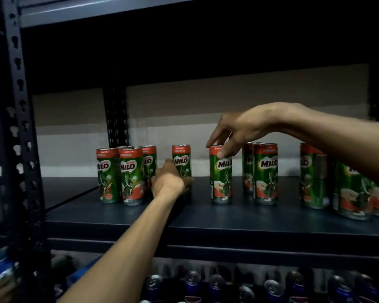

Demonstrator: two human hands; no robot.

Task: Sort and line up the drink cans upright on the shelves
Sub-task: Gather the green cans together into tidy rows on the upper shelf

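Observation:
Several green and red Milo cans stand upright on a dark shelf (206, 217). A tight group of cans (127, 173) stands at the left. My left hand (170, 182) wraps the lower half of a single Milo can (181, 159) just right of that group. My right hand (234, 130) reaches in from the right and pinches the top rim of another lone can (220, 178) with thumb and fingers. A pair of cans (264, 173) stands further right. More cans (354, 189) sit at the right edge, partly hidden by my right forearm.
A black perforated upright post (18, 119) rises at the left, another post (116, 114) stands at the back. The shelf above is dark. Below, the lower shelf holds several blue and silver cans (217, 283) seen from the top.

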